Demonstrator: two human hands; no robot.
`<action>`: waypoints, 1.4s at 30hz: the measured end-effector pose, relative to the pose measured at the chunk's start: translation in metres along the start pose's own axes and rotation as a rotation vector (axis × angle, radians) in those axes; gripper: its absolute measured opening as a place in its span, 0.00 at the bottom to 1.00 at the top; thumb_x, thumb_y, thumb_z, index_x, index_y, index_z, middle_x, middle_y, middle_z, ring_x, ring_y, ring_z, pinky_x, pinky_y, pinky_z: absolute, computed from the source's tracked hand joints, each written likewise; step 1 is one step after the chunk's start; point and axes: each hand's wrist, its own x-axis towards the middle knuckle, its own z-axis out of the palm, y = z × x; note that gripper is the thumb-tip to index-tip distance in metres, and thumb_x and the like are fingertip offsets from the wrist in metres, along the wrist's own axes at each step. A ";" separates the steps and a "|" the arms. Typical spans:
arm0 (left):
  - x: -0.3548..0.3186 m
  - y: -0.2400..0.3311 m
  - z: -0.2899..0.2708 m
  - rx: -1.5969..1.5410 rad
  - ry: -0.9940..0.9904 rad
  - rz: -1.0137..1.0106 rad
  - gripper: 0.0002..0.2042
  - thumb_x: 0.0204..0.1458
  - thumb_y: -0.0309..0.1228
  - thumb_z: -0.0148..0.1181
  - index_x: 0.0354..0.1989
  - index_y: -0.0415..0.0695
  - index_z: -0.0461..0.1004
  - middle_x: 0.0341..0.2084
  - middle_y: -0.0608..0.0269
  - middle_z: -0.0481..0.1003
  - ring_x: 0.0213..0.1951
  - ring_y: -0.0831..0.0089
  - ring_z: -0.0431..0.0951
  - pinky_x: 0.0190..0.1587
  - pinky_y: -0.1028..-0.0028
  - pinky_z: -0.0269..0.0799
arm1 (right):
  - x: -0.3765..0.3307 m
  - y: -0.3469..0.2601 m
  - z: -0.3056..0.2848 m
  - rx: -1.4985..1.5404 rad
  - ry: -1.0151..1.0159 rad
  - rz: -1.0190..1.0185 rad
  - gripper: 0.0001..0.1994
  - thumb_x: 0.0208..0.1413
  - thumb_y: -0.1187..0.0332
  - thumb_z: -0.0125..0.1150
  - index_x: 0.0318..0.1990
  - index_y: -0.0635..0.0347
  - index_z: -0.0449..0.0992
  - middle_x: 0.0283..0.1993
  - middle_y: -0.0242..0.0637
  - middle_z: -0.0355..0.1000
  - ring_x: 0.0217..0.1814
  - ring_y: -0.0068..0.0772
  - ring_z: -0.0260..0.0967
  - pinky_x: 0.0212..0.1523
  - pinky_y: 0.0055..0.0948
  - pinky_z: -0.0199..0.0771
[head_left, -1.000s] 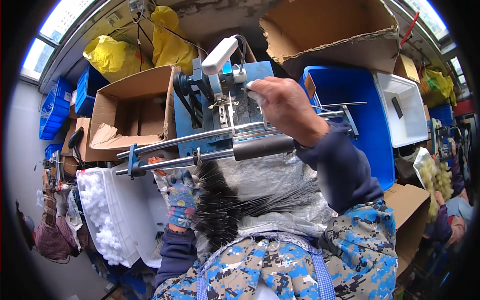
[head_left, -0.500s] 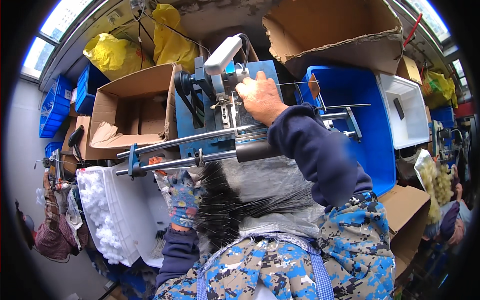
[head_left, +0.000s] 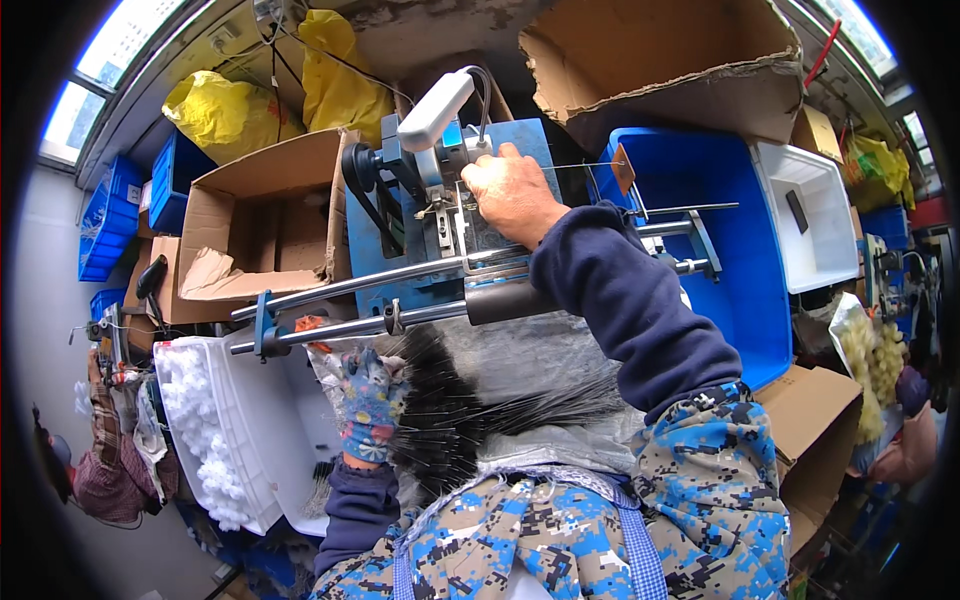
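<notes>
My right hand (head_left: pixel 513 195), bare, rests on the blue bench machine (head_left: pixel 362 240) with its fingers curled down by the metal clamp parts. What its fingertips grip is hidden; a thin wire (head_left: pixel 585 165) runs from beside it toward a small brown plate (head_left: pixel 623 170). My left hand (head_left: pixel 370 405) wears a flowered glove and is low at the left, fingers bent, against a heap of black-bristled wire brushes (head_left: pixel 440 400) on my lap. Whatever is in those fingers cannot be made out. Two steel rods (head_left: pixel 350 328) cross in front of the machine, above the left hand.
An open cardboard box (head_left: pixel 255 235) stands left of the machine, a big blue bin (head_left: pixel 745 330) right of it. White tufted pieces fill a white tub (head_left: pixel 250 420) at lower left. Another cardboard box (head_left: pixel 670 95) is behind. People work at both far sides.
My gloved left hand has shifted slightly, its fingers turning a little. My right hand keeps its place on the machine. The view has moved slightly; the person at far right has changed posture.
</notes>
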 end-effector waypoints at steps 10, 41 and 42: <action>0.004 0.044 -0.029 0.046 0.231 0.219 0.15 0.34 0.24 0.63 0.35 0.47 0.75 0.30 0.58 0.73 0.36 0.58 0.73 0.43 0.60 0.65 | -0.029 0.000 -0.020 -0.133 0.048 0.152 0.23 0.44 0.59 0.60 0.46 0.65 0.70 0.57 0.46 0.54 0.56 0.46 0.51 0.51 0.47 0.53; -0.004 0.051 -0.023 -0.228 0.236 0.163 0.17 0.32 0.20 0.64 0.36 0.47 0.75 0.29 0.59 0.73 0.33 0.57 0.73 0.39 0.60 0.66 | -0.054 0.004 -0.046 0.039 -0.165 0.129 0.21 0.44 0.65 0.63 0.44 0.69 0.69 0.46 0.48 0.60 0.47 0.46 0.63 0.46 0.37 0.67; -0.002 0.053 -0.023 -0.184 0.247 0.206 0.17 0.32 0.21 0.65 0.36 0.47 0.75 0.29 0.59 0.73 0.33 0.57 0.73 0.39 0.60 0.66 | -0.055 0.011 -0.048 0.014 -0.089 0.054 0.20 0.44 0.65 0.63 0.43 0.68 0.70 0.46 0.46 0.61 0.46 0.44 0.63 0.45 0.37 0.66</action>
